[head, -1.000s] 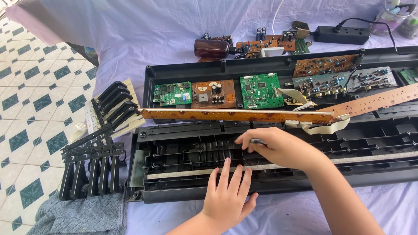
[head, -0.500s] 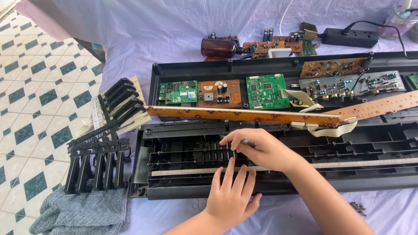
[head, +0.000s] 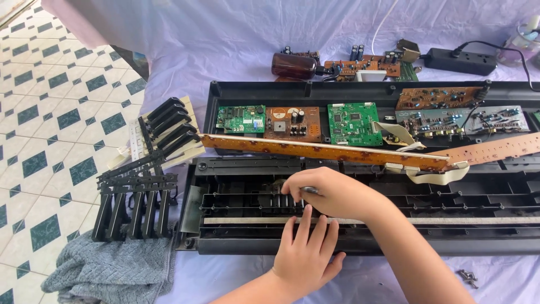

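An opened black keyboard case [head: 394, 245] lies on a lilac cloth. My left hand [head: 306, 253] rests flat on the case's front edge, fingers spread and pointing away from me. My right hand [head: 332, 194] reaches over it into the lower tray and is closed on a thin metal tool [head: 308, 190], apparently a small screwdriver. Its fingertips touch the black ribs inside the tray. A long brown circuit strip [head: 315, 149] lies across the case just beyond my right hand.
Green and brown circuit boards [head: 351, 123] sit in the upper half of the case. Removed black key sections [head: 135, 197] stand at the left, above a grey towel [head: 112, 270]. A power strip [head: 461, 59] and brown bottle [head: 292, 65] lie at the back. Loose screws [head: 467, 276] lie at front right.
My right hand has slid left along the tray with the tool. My left hand has stayed on the front edge. The view has shifted slightly.
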